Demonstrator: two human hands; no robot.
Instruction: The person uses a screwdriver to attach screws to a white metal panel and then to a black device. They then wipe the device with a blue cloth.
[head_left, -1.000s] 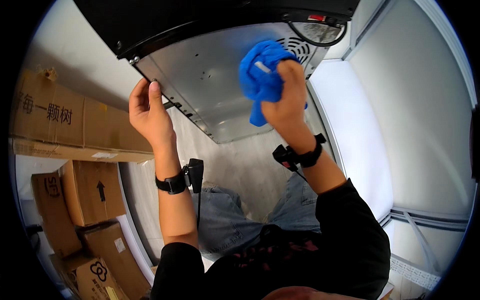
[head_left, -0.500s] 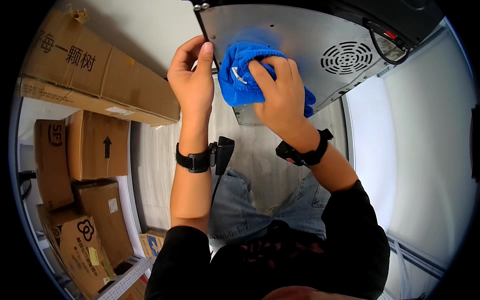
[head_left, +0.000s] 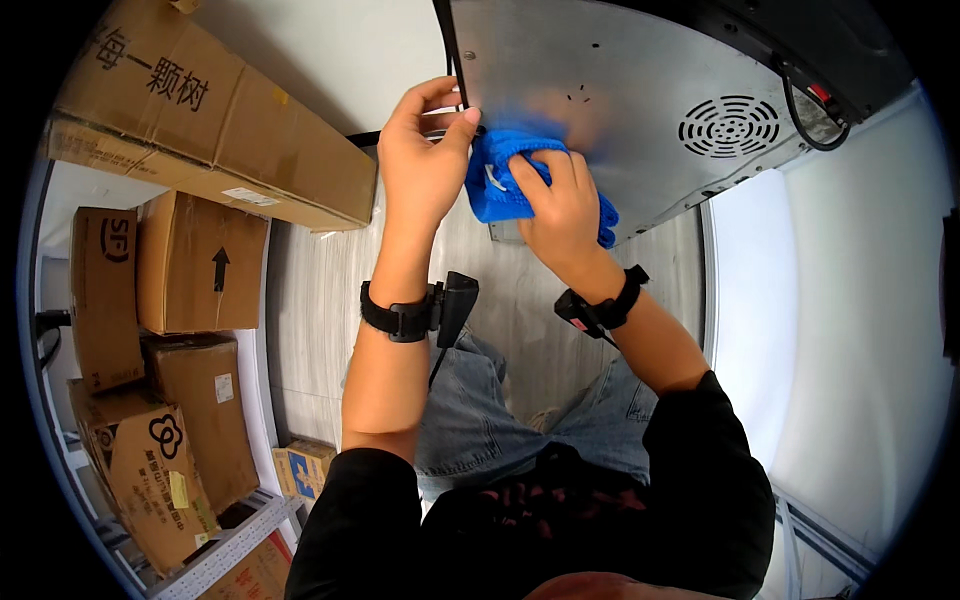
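Observation:
A metal-sided appliance (head_left: 630,110) with a round slotted vent and black trim stands tilted in front of me. At its left edge is my left hand (head_left: 425,150), with the fingers curled round the black rim and the thumb on the near side. My right hand (head_left: 560,205) grips a bunched blue cloth (head_left: 500,195) with a small white tag. The cloth presses against the lower left part of the metal panel, just beside my left thumb. My right fingertips are sunk in its folds and partly hidden.
Cardboard boxes (head_left: 200,265) stand on a shelf (head_left: 225,550) at the left, with a long carton (head_left: 290,170) reaching towards the appliance. A black cable (head_left: 800,120) loops at the appliance's right side. A white panel (head_left: 755,300) borders the right. Grey wood-look floor (head_left: 320,350) lies below.
My right hand has moved the blue cloth down and left across the panel, towards its lower left edge. The appliance sits farther right in view, and my left hand has stayed at its rim.

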